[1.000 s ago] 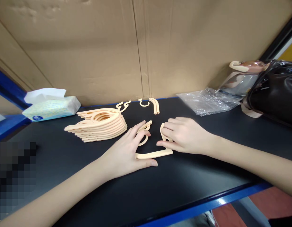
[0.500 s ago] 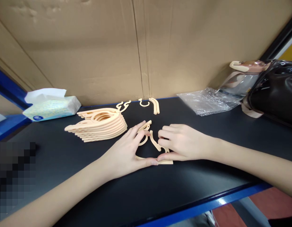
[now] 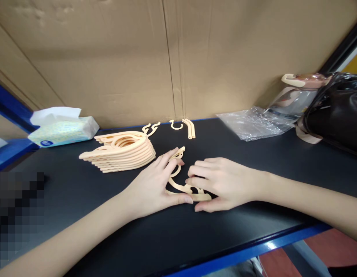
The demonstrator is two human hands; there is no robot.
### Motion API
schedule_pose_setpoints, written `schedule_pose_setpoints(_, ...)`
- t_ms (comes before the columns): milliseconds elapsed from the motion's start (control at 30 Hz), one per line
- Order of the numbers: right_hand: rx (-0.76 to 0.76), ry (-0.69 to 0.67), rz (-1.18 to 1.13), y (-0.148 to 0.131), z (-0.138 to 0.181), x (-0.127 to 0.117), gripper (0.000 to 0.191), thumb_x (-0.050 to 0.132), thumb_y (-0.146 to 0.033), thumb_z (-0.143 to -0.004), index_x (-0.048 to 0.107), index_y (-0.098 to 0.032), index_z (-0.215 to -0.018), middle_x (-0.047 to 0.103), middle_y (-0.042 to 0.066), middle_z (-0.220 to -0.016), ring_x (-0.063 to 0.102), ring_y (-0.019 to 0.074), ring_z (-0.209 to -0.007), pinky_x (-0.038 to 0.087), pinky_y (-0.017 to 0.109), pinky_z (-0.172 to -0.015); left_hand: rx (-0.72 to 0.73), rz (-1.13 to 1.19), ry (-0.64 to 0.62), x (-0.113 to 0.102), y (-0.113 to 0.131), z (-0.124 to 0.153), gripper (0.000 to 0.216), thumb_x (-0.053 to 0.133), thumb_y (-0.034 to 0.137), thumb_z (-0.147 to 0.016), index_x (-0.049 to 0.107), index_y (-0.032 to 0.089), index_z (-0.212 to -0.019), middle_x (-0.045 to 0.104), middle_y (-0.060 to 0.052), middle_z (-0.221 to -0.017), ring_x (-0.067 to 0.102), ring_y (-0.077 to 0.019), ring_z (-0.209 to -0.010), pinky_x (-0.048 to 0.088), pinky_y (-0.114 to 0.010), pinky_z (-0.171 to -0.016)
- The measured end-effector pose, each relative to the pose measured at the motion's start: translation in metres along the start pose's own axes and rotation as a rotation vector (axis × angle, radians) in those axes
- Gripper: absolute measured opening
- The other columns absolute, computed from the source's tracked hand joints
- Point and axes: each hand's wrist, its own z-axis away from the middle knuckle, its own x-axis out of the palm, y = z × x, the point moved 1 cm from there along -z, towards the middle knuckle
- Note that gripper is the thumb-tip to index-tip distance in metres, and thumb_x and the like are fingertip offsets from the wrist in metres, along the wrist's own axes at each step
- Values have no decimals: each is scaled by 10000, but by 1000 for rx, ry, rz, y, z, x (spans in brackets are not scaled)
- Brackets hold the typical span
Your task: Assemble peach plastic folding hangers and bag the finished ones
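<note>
A cream plastic folding clothes hanger [image 3: 180, 187] lies on the black tabletop between my hands. My left hand [image 3: 156, 182] grips its left side, thumb along the near edge and fingers over the far parts, covering some of it. My right hand [image 3: 217, 181] curls its fingers over the hanger's right end, its thumb low by the near edge; exactly where the fingertips touch is hidden. Left of my left hand, a stack of matching hangers [image 3: 123, 154] lies folded. Behind my hands are a loose hook [image 3: 176, 127] and curved arm pieces [image 3: 190, 129].
A tissue pack [image 3: 65, 130] stands at the back left. At the back right are a crumpled clear plastic bag [image 3: 247, 125], a water bottle [image 3: 294, 102] and a dark bag [image 3: 337, 115]. Cardboard [image 3: 123, 65] walls the back; a blue edge [image 3: 247, 252] runs along the front.
The upper hanger piece has swung down toward the near bar under my right hand. My right thumb has moved nearer and off the bar. My left hand has stayed in place.
</note>
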Motion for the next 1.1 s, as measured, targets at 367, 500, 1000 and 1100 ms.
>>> schedule_pose_setpoints(367,36,-14,-134,2,2,-2,265,537,-371,-898,612,-130,-977,580,62,-900,504,182,-847,415,301,-728,-38,119,1,-3,0,0,332,319,428,-979,486,224,-1181,346,-78,-1472,321,-243,-1365,331,-423,-1100)
schedule_pose_setpoints(500,17,-18,-157,0,1,-3,204,525,-298,-894,617,-144,-992,562,55,-926,493,165,-839,409,285,-722,-58,227,37,-3,-2,0,302,272,377,-1000,497,238,-1147,398,-41,-1427,349,-204,-1346,327,-375,-1108)
schedule_pose_setpoints(1000,103,29,-155,25,4,-4,184,513,-112,-809,614,-157,-957,584,31,-923,491,161,-839,417,279,-731,-78,430,193,-1,-2,-4,240,317,188,-946,491,230,-1107,516,-47,-1290,545,-194,-1154,479,-372,-971)
schedule_pose_setpoints(1100,118,30,-145,28,4,-4,218,511,-90,-810,625,-165,-980,592,34,-956,496,166,-864,417,289,-776,-48,404,219,0,-4,-6,228,325,145,-922,504,214,-1046,537,-58,-1235,564,-184,-1111,498,-364,-939)
